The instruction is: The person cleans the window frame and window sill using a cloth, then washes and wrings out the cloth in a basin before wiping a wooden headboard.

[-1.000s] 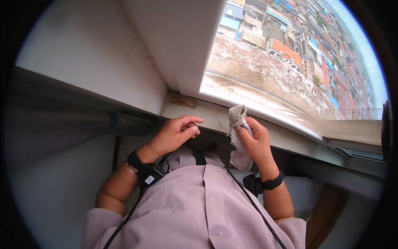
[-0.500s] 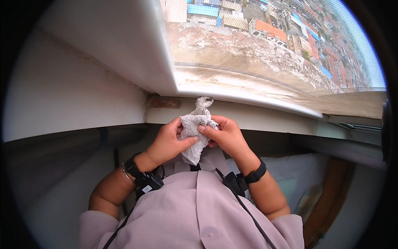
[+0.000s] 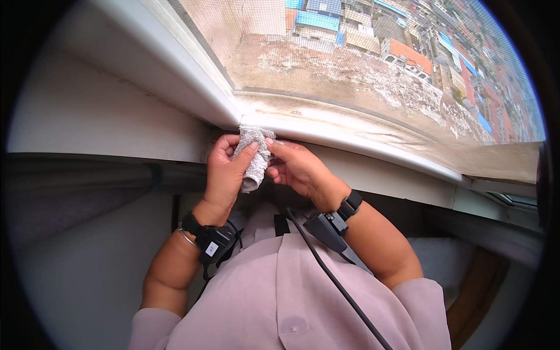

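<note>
A light grey terry cloth [image 3: 252, 153] is bunched and folded into a narrow roll between my two hands. My left hand [image 3: 226, 161] grips its left side, with the thumb lying across the front. From the right, my right hand [image 3: 297, 166] pinches the cloth's upper edge between thumb and fingers; the lower fingers curl beneath. The top of the cloth reaches the white window frame [image 3: 315, 125] near its inner left corner. What lies behind the cloth is hidden.
A pale sill [image 3: 385, 174] runs under the frame. Beyond the window screen [image 3: 280, 64] lie a weathered ledge and rooftops far below. Both wrists carry black strapped devices, and a black cable [image 3: 338, 283] hangs across my shirt. A brown wooden piece [image 3: 478, 291] stands at lower right.
Both hands have moved up and left with the cloth toward the frame's corner. The cloth, a flatter folded pad before, is now narrower and rolled. The view has shifted a little.
</note>
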Demonstrator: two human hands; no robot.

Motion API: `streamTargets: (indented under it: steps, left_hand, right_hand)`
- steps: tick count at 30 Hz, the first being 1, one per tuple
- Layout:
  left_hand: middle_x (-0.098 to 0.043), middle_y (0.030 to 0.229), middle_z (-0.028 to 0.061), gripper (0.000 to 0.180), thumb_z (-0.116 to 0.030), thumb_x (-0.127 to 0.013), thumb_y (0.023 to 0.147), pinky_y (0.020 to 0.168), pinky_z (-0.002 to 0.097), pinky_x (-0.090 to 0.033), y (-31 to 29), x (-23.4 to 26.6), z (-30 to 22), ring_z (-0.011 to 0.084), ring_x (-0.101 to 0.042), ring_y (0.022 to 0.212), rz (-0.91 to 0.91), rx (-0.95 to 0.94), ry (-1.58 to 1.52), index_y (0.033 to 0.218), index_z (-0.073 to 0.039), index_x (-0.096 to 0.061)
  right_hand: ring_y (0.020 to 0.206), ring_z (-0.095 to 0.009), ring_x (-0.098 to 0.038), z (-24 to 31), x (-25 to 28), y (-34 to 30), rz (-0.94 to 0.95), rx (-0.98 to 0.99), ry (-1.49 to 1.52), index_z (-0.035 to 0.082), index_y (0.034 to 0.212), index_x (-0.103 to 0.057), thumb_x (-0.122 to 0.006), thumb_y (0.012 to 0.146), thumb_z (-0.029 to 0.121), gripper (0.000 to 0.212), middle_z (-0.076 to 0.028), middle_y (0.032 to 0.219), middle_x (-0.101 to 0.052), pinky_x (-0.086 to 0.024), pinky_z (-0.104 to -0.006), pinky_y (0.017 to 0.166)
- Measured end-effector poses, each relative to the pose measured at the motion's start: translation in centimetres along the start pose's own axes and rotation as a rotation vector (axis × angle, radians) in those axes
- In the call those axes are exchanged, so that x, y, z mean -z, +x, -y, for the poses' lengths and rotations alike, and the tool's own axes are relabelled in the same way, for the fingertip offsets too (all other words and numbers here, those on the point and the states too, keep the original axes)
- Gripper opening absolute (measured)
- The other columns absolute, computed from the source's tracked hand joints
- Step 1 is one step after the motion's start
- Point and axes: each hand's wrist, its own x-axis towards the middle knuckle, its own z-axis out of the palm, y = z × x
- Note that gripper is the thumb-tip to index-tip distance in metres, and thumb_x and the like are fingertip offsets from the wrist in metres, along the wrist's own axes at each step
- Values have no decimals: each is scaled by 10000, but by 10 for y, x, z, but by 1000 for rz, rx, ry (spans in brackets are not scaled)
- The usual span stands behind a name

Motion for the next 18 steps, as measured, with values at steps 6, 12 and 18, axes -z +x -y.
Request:
streamTargets:
  steps: [6, 12, 18]
  left_hand:
    - [-686, 891, 72, 196, -89, -723, 859, 652, 213, -522, -8, -82, 3, 74, -630, 760, 191, 75, 113, 973, 32, -619]
    - [-699, 878, 65, 215, -115, -685, 896, 636, 199, -515, -13, -171, 17, 66, -630, 728, 450, 115, 236, 1024, 54, -651]
    - [-620, 1186, 122, 488, -133, -633, 918, 868, 266, -492, -36, -263, 49, 125, -591, 1008, 896, -168, 498, 1346, 39, -474]
  right_hand:
    - [537, -72, -543, 15, 69, -74, -71, 66, 59, 63, 942, -602, -557, 967, 341, 283, -30, 773, -621, -462, -210, 472]
    - [539, -84, -541, 15, 133, -144, -212, 258, 193, 43, 930, -608, -543, 979, 329, 297, -40, 771, -624, -462, -213, 468]
    - [783, -153, -624, 1, 208, -196, -409, 653, 553, 22, 1105, -579, -460, 1015, 262, 283, -69, 951, -648, -542, -297, 710]
